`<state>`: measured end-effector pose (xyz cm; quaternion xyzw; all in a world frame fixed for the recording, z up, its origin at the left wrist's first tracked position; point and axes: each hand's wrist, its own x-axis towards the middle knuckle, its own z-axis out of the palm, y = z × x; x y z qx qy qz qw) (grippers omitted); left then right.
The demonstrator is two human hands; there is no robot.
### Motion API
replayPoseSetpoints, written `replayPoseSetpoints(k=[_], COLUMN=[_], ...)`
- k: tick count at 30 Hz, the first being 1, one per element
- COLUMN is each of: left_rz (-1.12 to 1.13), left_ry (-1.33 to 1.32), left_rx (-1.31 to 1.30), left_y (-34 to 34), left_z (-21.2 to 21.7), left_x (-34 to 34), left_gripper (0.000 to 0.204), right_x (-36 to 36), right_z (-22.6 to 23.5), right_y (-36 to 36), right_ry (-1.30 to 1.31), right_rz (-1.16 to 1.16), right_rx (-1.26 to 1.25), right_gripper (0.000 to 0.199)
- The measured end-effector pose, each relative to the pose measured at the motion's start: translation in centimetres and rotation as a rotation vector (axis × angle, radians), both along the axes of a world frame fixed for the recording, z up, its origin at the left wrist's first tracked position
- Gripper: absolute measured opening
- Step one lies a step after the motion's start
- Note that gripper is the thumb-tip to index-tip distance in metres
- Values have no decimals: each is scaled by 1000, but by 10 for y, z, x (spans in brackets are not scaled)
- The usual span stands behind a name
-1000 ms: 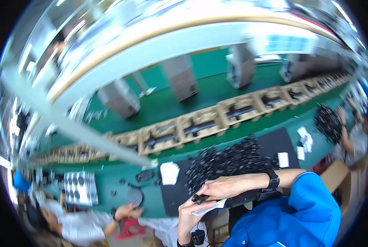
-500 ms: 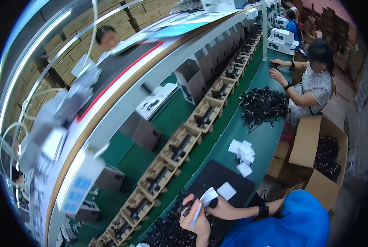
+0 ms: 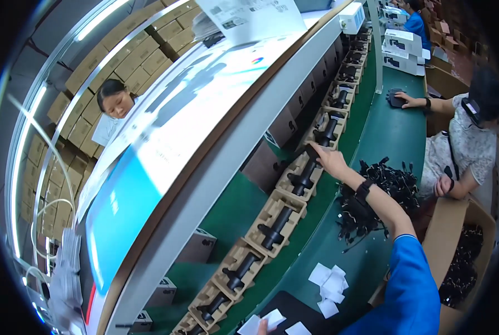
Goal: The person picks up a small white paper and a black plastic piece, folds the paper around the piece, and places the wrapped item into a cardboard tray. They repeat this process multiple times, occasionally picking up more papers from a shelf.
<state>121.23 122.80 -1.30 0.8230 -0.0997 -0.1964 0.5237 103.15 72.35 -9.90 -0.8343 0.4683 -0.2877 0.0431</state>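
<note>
My right hand [image 3: 334, 163] reaches out over the row of moulded trays, with a dark watch [image 3: 363, 190] on its wrist. Its fingers close on a small dark piece [image 3: 314, 151] whose kind I cannot make out, just above a brown pulp tray [image 3: 285, 181]. In that tray lies a black stick-shaped device [image 3: 304, 177]. At the bottom edge, a small part of my left hand [image 3: 263, 328] shows, its fingers on white folded cards [image 3: 271, 319]. Another white card [image 3: 298, 329] lies beside it on a black mat [image 3: 285, 304].
Several more pulp trays [image 3: 273, 226] with black devices run along the green belt. Black cables [image 3: 377, 195] are heaped on the table near loose white cards [image 3: 328, 285]. A carton [image 3: 447, 234] of black parts stands at right, near a seated co-worker [image 3: 456, 134]. A shelf edge [image 3: 227, 125] overhangs the belt.
My right hand has left the white cards by my left hand and stretched forward to the trays. The view has shifted, leaving my left hand at the bottom edge. The co-worker's hands have parted.
</note>
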Motion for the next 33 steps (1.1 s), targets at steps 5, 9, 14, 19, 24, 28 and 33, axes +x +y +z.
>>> replayPoseSetpoints(k=[5,9,14,19,24,28,33], left_rz=[-32,3,-50,-30,-1,-105,-316], left_ry=[-61,-23,-16,-70,150,206,235], left_rx=[30,71,89,86,-53,-216,-227], left_y=[-10,-22,-25,-22,-76,-120,-145], left_z=[3,1,2,2,22,26,40], left_x=[4,4,1,3,-16,-10,-27], left_gripper=[30,30,31,31,26,23,22], right_x=[3,9,4,16,28,65,26], right_z=[-29,-29,-62,-37,-23,72,108], right_y=[-61,-73,-83,-72,-41,101,200], right_ry=[175,238,283,555,604,-492,-296], right_rz=[-65,-69,-40,-12,-121,698,1053], right_rx=[-22,-55,-153,118,73,496,922], right_gripper=[71,60,40,28,37,31,28])
